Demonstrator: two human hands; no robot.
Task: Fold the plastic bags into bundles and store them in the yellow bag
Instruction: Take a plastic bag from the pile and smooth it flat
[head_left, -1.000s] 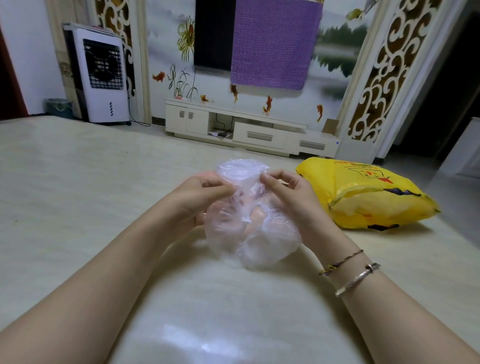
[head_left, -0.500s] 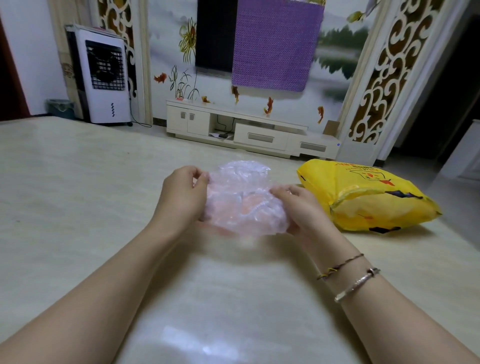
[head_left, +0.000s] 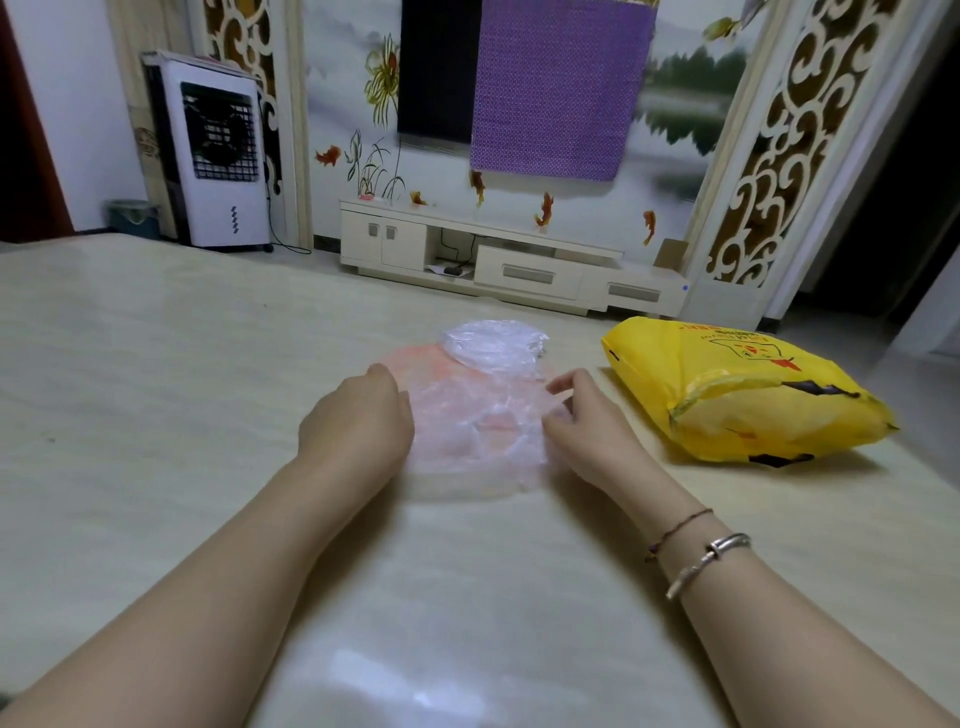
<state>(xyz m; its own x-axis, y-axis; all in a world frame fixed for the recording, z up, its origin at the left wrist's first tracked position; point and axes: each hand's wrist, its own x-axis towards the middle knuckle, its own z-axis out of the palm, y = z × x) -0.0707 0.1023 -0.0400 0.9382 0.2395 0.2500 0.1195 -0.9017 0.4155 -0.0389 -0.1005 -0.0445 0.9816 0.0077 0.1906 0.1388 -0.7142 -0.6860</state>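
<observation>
A thin clear plastic bag (head_left: 478, 415) with a pink tint lies spread flat on the table, and a whiter crumpled part (head_left: 493, 343) sits at its far end. My left hand (head_left: 358, 421) is at the bag's left edge, fingers curled down onto the plastic and mostly hidden behind the back of the hand. My right hand (head_left: 582, 421) is at the right edge, its loosely spread fingers resting on the plastic. The yellow bag (head_left: 737, 395) lies on its side to the right, bulging, its mouth facing the near right, about a hand's width from my right hand.
The pale marble-look table (head_left: 156, 415) stretches wide to the left and toward me. Beyond its far edge stand a low white TV cabinet (head_left: 509, 260) and a white air cooler (head_left: 213, 150) against the wall.
The bag was held up crumpled between both hands; it has come down onto the table and now lies spread out flat, with my hands moved apart to its left and right edges.
</observation>
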